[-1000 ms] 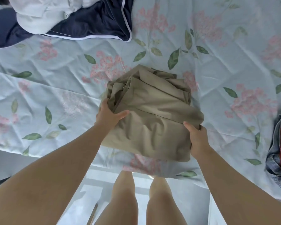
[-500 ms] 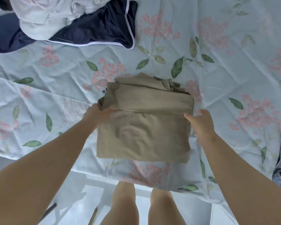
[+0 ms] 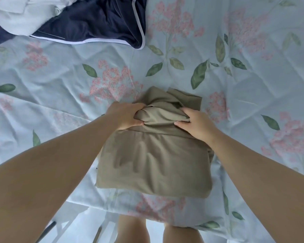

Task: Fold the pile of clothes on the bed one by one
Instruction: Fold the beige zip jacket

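Two hands: we note left hand (image 3: 126, 117) and right hand (image 3: 197, 124) both gripping the bunched top fold.
Khaki garment (image 3: 153, 165): soft, matte, roughly square, on the bed (image 3: 60, 106) near its edge.

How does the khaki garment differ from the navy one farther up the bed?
The khaki garment is folded into a compact rectangle; the navy garment lies loose and rumpled. The khaki one is plain; the navy one has white piping. The left hand and right hand grip the khaki one; nothing holds the navy one. Both lie on the floral bedsheet.
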`<state>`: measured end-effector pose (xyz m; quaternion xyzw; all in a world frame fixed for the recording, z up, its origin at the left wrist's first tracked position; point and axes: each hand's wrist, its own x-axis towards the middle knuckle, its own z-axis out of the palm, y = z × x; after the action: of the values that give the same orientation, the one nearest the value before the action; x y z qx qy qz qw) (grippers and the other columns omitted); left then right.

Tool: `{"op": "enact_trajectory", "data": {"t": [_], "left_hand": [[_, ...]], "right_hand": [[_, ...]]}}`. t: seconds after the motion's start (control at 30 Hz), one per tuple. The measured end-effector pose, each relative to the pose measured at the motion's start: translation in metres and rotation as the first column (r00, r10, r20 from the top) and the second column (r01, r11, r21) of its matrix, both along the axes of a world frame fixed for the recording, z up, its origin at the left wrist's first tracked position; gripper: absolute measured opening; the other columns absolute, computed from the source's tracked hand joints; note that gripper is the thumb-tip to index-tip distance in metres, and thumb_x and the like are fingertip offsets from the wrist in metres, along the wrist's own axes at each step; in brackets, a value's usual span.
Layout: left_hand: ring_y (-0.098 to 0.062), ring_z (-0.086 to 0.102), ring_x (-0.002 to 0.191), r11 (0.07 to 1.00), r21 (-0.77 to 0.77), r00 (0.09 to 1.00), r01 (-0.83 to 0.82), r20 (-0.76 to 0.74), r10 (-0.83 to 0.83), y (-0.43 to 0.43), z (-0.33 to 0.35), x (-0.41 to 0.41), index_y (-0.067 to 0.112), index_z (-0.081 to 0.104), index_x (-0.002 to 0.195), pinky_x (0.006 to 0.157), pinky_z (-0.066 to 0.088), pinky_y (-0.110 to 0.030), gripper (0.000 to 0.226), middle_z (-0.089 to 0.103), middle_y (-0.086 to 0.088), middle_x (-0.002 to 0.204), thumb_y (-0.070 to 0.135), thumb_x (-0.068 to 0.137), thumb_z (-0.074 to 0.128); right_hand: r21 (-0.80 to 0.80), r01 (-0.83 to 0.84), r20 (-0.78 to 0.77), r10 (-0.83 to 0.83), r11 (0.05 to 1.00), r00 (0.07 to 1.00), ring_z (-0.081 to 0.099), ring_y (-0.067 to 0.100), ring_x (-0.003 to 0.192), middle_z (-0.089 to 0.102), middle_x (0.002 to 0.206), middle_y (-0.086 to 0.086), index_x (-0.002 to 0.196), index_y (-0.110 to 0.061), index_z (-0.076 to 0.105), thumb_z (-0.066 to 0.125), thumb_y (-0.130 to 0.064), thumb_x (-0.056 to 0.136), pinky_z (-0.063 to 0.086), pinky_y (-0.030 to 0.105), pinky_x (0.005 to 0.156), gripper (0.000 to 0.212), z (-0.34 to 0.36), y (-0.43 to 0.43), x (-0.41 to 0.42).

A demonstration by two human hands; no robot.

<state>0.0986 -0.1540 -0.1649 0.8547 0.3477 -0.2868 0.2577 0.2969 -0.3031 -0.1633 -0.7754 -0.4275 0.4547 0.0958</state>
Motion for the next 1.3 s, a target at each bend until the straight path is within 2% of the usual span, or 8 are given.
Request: {"op": "enact_trajectory", "data": {"t": [0.1, 0.17, 0.27, 0.37, 0.47, 0.6, 0.9, 1.3], "left_hand": [[-0.017, 0.054, 0.07, 0.948, -0.267, 0.984, -0.171, 0.007, 0.18, 0.013, 0.014, 0.004, 0.022, 0.056, 0.073, 0.059, 0.033, -0.026, 0.033, 0.054, 0.008, 0.065, 0.053, 0.084, 0.06], [-0.016, 0.051, 0.067, 0.963, -0.173, 0.978, -0.208, -0.036, 0.205, 0.017, 0.017, 0.005, 0.025, 0.048, 0.06, 0.065, 0.035, -0.028, 0.043, 0.049, 0.009, 0.058, 0.062, 0.08, 0.058], [-0.028, 0.045, 0.113, 0.953, 0.185, 0.97, -0.24, 0.018, 0.241, 0.004, 0.007, 0.002, 0.03, 0.058, 0.103, 0.095, 0.03, -0.042, 0.048, 0.057, 0.003, 0.11, 0.069, 0.076, 0.056], [-0.03, 0.028, 0.133, 0.758, 0.118, 0.765, -0.641, 0.18, 0.619, -0.02, 0.005, -0.016, 0.034, 0.028, 0.14, 0.103, 0.026, -0.052, 0.09, 0.028, 0.0, 0.146, 0.066, 0.066, 0.068], [-0.032, 0.026, 0.134, 0.495, 0.036, 0.496, -0.868, 0.093, 0.863, -0.046, 0.002, -0.053, 0.035, 0.019, 0.143, 0.104, 0.026, -0.057, 0.098, 0.024, -0.002, 0.148, 0.069, 0.065, 0.068], [-0.032, 0.045, 0.12, 0.368, -0.156, 0.37, -0.916, 0.021, 0.929, -0.068, 0.0, -0.074, 0.018, 0.035, 0.136, 0.101, 0.04, -0.051, 0.09, 0.043, -0.008, 0.133, 0.063, 0.067, 0.072], [-0.025, 0.065, 0.093, -0.019, -0.53, 0.113, -0.848, -0.216, 0.97, -0.055, 0.023, -0.062, 0.009, 0.061, 0.112, 0.077, 0.053, -0.035, 0.056, 0.068, -0.006, 0.103, 0.048, 0.074, 0.074], [-0.026, 0.069, 0.09, 0.146, -0.739, 0.294, -0.657, -0.073, 0.953, -0.075, 0.169, 0.036, 0.015, 0.067, 0.103, 0.074, 0.054, -0.036, 0.043, 0.074, -0.005, 0.096, 0.04, 0.07, 0.078]], "right_hand": [[-0.092, 0.126, -0.2, -0.143, 0.988, 0.969, 0.06, 0.015, 0.07, 0.058, 0.064, -0.008, 0.068, -0.018, 0.06, 0.063, -0.05, 0.083, 0.037, 0.023, 0.058, 0.036, 0.009, -0.003, 0.017], [-0.028, 0.139, -0.02, -0.14, 0.99, 0.99, 0.059, 0.019, 0.076, 0.056, 0.065, -0.007, 0.065, -0.02, 0.056, 0.062, -0.053, 0.082, 0.036, 0.028, 0.065, 0.038, 0.008, -0.004, 0.021], [0.031, 0.229, 0.299, -0.228, 0.973, 0.927, 0.042, 0.028, 0.125, 0.053, 0.128, 0.001, 0.12, -0.028, 0.057, 0.064, -0.053, 0.081, 0.029, 0.039, 0.098, 0.047, 0.002, -0.005, 0.01], [0.005, 0.62, 0.269, -0.598, 0.784, 0.755, 0.025, 0.032, 0.137, 0.026, 0.151, 0.004, 0.145, -0.028, 0.027, 0.069, -0.057, 0.074, 0.023, 0.05, 0.107, 0.087, 0.005, -0.018, -0.009], [-0.093, 0.842, 0.22, -0.814, 0.531, 0.537, 0.027, 0.034, 0.135, 0.028, 0.149, 0.01, 0.147, -0.019, 0.022, 0.071, -0.059, 0.07, 0.025, 0.05, 0.108, 0.1, 0.004, -0.051, -0.032], [-0.137, 0.889, 0.005, -0.897, 0.438, 0.442, 0.048, 0.028, 0.116, 0.046, 0.13, 0.008, 0.132, -0.012, 0.038, 0.075, -0.052, 0.07, 0.04, 0.04, 0.097, 0.083, -0.001, -0.081, -0.05], [-0.232, 0.835, -0.221, -0.863, 0.498, 0.454, 0.055, 0.008, 0.077, 0.06, 0.086, -0.008, 0.092, -0.021, 0.056, 0.067, -0.045, 0.083, 0.039, 0.026, 0.069, 0.027, 0.022, -0.077, -0.043], [-0.013, 0.96, -0.422, -0.872, 0.279, 0.247, 0.067, 0.004, 0.066, 0.072, 0.073, -0.012, 0.087, -0.026, 0.065, 0.067, -0.036, 0.086, 0.048, 0.016, 0.051, 0.01, 0.171, -0.155, 0.016]]}}
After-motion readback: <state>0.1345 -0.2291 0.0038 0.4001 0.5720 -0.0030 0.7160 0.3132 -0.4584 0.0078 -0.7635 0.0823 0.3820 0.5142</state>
